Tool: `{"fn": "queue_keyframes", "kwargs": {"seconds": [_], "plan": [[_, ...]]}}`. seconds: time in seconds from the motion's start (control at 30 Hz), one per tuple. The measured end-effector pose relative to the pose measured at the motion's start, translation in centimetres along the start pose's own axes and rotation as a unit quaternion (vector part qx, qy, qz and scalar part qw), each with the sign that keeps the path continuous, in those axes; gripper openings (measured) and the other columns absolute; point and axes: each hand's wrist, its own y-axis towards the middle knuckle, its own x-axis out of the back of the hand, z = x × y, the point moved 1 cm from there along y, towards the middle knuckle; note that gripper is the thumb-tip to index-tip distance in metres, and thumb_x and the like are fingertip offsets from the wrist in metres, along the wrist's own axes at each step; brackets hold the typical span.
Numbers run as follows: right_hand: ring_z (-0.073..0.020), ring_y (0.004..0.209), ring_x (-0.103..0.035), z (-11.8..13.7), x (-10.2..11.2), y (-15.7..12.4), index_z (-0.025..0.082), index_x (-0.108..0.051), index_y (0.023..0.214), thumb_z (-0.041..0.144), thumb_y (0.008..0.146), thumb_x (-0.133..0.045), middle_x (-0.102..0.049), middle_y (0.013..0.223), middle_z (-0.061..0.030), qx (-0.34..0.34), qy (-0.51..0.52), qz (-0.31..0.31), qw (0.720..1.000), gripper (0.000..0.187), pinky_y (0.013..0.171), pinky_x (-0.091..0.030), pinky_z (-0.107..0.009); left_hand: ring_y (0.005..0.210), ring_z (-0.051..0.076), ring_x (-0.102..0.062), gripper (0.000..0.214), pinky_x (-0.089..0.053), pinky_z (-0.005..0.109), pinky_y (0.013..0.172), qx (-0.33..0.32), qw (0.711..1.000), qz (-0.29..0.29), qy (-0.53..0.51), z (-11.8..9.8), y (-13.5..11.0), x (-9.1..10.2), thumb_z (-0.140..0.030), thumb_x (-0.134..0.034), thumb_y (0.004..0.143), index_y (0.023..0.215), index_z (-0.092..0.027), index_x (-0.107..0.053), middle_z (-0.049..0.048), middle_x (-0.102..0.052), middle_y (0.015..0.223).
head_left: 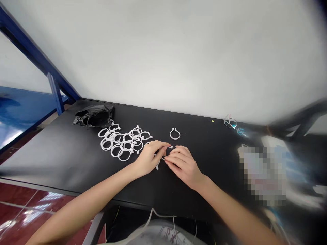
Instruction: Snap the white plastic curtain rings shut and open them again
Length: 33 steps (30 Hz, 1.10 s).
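Between my two hands is a white plastic ring (171, 147) with small knobbed ends. My left hand (151, 153) pinches it from the left, and my right hand (184, 164) closes on its right side, so most of it is hidden by fingers. One open-topped white ring (175, 138) lies alone just beyond my hands. To the left spreads a loose pile of similar white rings (124, 155), several overlapping, some partly behind my left hand. Another ring's knobbed end (157, 167) shows under that hand.
A torn black plastic bag (95, 115) lies on the black table (63, 153) behind the pile. At the right are eyeglasses (230, 123) and a blurred white package (263, 177). A pale wall (163, 61) borders the back, and a blue metal frame (55, 88) stands left.
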Motion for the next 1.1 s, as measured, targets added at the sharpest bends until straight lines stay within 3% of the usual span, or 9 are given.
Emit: {"fn": "queue_keyframes", "kwargs": {"seconds": [0.13,0.3,0.47,0.53,0.6,0.73,0.83,0.93,1.1], "plan": [[-0.0220,0.095,-0.064,0.2,0.4,0.4,0.023,-0.066,0.109,0.012,0.087,-0.064,-0.067,0.102,-0.0084,-0.063,0.052,-0.052,0.995,0.025,0.079,-0.057,-0.039,0.067,0.013,-0.056,0.029,-0.043,0.025,0.066,0.102,0.975,0.058,-0.188,0.1,0.4,0.5,-0.034,-0.049,0.096,0.102,-0.014,-0.068,0.0009,-0.061,0.070],[-0.0130,0.071,-0.064,0.1,0.3,0.4,0.022,-0.067,0.107,0.015,0.086,-0.066,-0.063,0.093,-0.0038,-0.151,0.208,-0.031,0.966,0.022,0.064,-0.060,-0.028,0.064,0.010,-0.048,0.024,-0.040,0.023,0.068,0.195,0.873,0.098,-0.436,0.2,0.6,0.6,-0.035,-0.062,0.089,0.087,-0.013,-0.070,-0.0019,-0.053,0.061],[-0.0141,0.075,-0.067,0.5,-0.5,-0.2,0.023,-0.062,0.119,0.009,0.086,-0.064,-0.067,0.092,-0.0037,-0.108,0.216,-0.054,0.969,0.036,0.068,-0.061,-0.028,0.064,0.008,-0.046,0.020,-0.040,0.021,0.071,0.239,0.792,0.109,-0.552,0.1,0.4,0.5,-0.032,-0.063,0.089,0.086,-0.013,-0.068,-0.0027,-0.049,0.062],[-0.0150,0.076,-0.068,0.6,-0.5,-0.2,0.023,-0.063,0.118,0.006,0.086,-0.063,-0.069,0.091,-0.0045,-0.082,0.182,-0.071,0.977,0.037,0.068,-0.061,-0.028,0.064,0.009,-0.048,0.021,-0.042,0.022,0.070,0.236,0.798,0.119,-0.541,-0.1,0.3,0.3,-0.033,-0.059,0.091,0.088,-0.013,-0.066,-0.0029,-0.048,0.062],[-0.0155,0.074,-0.068,0.5,-0.4,-0.1,0.022,-0.065,0.114,0.004,0.086,-0.062,-0.070,0.089,-0.0046,-0.071,0.145,-0.091,0.983,0.034,0.066,-0.060,-0.028,0.065,0.010,-0.050,0.025,-0.044,0.024,0.071,0.201,0.855,0.108,-0.466,-0.4,0.1,0.2,-0.036,-0.052,0.095,0.090,-0.014,-0.063,-0.0018,-0.050,0.064],[-0.0158,0.070,-0.068,1.2,0.0,-0.1,0.018,-0.067,0.105,0.002,0.084,-0.062,-0.071,0.082,-0.0056,-0.040,0.097,-0.116,0.988,0.027,0.061,-0.059,-0.027,0.083,0.017,-0.058,0.033,-0.049,0.031,0.077,-0.069,0.989,-0.002,-0.132,-1.0,-0.7,0.1,-0.043,-0.043,0.097,0.104,-0.014,-0.059,0.0090,-0.061,0.091],[-0.0163,0.068,-0.068,2.9,-0.1,-0.4,0.015,-0.066,0.104,0.004,0.084,-0.063,-0.072,0.079,-0.0066,0.009,0.081,-0.119,0.990,0.023,0.059,-0.060,-0.026,0.078,0.019,-0.058,0.038,-0.050,0.030,0.066,-0.297,0.951,-0.070,0.049,-1.2,-1.6,-0.1,-0.044,-0.037,0.098,0.100,-0.014,-0.060,0.0114,-0.062,0.090],[-0.0155,0.066,-0.067,4.5,-0.5,-0.7,0.016,-0.064,0.105,0.006,0.086,-0.060,-0.071,0.077,-0.0051,0.049,0.102,-0.109,0.987,0.022,0.059,-0.060,-0.026,0.060,0.016,-0.051,0.044,-0.043,0.028,0.054,-0.409,0.897,-0.122,0.119,-1.1,-2.4,0.0,-0.032,-0.024,0.101,0.081,-0.018,-0.060,0.0061,-0.059,0.072],[-0.0169,0.075,-0.068,2.7,0.0,-0.2,0.020,-0.063,0.110,0.020,0.090,-0.061,-0.072,0.086,-0.0057,-0.034,0.184,-0.055,0.981,0.020,0.068,-0.060,-0.029,0.065,0.016,-0.053,0.040,-0.044,0.028,0.058,-0.330,0.928,-0.075,0.157,-0.8,-1.6,0.5,-0.028,-0.027,0.101,0.080,-0.017,-0.060,0.0074,-0.060,0.074]]}}
